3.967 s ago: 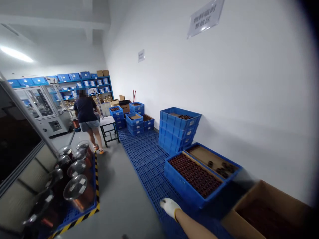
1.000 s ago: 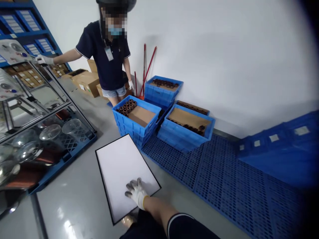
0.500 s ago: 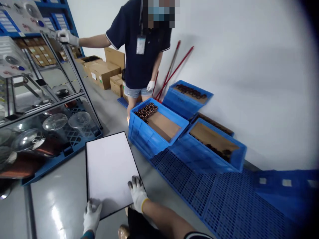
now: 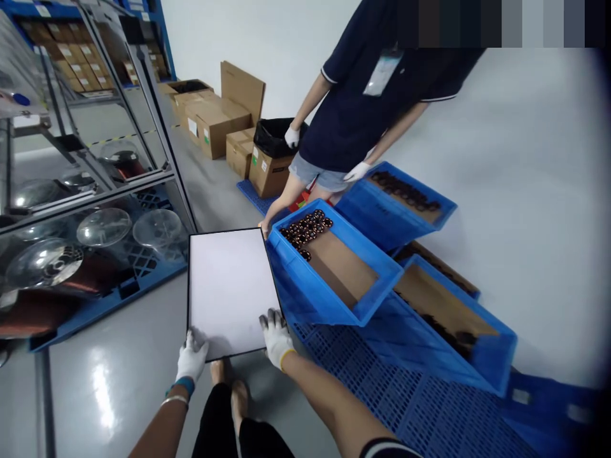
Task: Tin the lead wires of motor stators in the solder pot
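Observation:
A small white table top with a black rim [image 4: 229, 286] stands in front of me. My left hand [image 4: 191, 356], in a white glove, grips its near left corner. My right hand [image 4: 276, 337], also gloved, grips its near right corner. Beside the table on the right sits a blue crate [image 4: 334, 273] with a brown cardboard sheet and a cluster of dark copper coils [image 4: 305, 229] in its far end. A co-worker in a dark shirt [image 4: 372, 108] stands just behind that crate.
More blue crates [image 4: 396, 203] with coils lie on the blue floor pallet [image 4: 420, 407] along the white wall. A metal rack [image 4: 90, 191] with large spools fills the left. Cardboard boxes [image 4: 214, 121] and a bin stand at the back.
I have stepped closer and the view has swung left. Both hands now hold the table's near edge; a second ago only the right one did. The co-worker lowered the outstretched arm.

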### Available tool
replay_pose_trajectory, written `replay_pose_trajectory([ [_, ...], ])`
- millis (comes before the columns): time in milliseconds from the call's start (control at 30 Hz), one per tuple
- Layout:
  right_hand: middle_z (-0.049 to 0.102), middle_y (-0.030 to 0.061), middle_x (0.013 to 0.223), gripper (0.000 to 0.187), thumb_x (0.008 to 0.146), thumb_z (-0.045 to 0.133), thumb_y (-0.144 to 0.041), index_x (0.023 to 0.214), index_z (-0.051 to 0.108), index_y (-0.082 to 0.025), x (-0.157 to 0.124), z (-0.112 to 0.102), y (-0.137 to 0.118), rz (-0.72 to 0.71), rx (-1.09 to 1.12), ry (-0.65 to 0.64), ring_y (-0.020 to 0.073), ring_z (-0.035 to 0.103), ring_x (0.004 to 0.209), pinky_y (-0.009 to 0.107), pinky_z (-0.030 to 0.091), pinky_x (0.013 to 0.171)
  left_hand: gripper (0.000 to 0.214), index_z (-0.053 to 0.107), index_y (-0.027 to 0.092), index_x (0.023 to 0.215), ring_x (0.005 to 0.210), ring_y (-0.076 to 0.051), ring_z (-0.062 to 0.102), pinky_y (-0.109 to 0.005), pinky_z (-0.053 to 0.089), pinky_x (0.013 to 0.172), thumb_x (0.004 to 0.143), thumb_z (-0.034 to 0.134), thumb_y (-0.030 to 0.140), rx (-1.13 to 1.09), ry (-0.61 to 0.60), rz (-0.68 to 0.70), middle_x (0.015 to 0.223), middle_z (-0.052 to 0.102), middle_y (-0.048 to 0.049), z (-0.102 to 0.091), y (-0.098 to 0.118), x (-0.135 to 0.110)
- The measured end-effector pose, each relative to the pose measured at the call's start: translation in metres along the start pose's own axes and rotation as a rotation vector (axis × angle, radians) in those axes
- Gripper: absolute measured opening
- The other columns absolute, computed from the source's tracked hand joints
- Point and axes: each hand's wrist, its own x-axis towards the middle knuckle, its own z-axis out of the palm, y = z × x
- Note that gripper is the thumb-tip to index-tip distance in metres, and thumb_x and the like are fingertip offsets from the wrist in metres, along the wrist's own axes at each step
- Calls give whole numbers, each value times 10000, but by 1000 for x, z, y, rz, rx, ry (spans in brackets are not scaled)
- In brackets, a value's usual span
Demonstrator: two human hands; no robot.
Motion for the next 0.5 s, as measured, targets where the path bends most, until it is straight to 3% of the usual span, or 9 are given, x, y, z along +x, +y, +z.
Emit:
replay_pose_trajectory([
  [133, 101, 231, 1591, 950, 747, 718, -349, 1534, 219, -164, 40, -39, 16, 29, 36, 8, 453, 129, 1444, 542, 249, 1131, 624, 400, 173, 1398, 1089, -260, 587, -470, 494, 941, 907, 518, 540, 0, -49, 36, 1283, 539, -149, -22, 44, 51],
  [300, 121, 156, 1607, 743, 846, 531, -167, 1527, 245, -254, 96, -77, 26, 119, 109, 1, 376, 178, 1458, 504, 374, 1078, 663, 356, 179, 1431, 1128, -271, 572, -484, 477, 967, 905, 516, 550, 20, -76, 78, 1321, 519, -155, -55, 96, 110],
  [500, 178, 195, 1585, 636, 908, 243, -51, 1522, 269, -215, 157, -117, 49, 202, 137, 9, 364, 245, 1441, 490, 498, 925, 656, 383, 187, 1413, 1135, -274, 567, -489, 466, 977, 892, 531, 557, 72, -50, 108, 1330, 514, -152, -79, 159, 176],
])
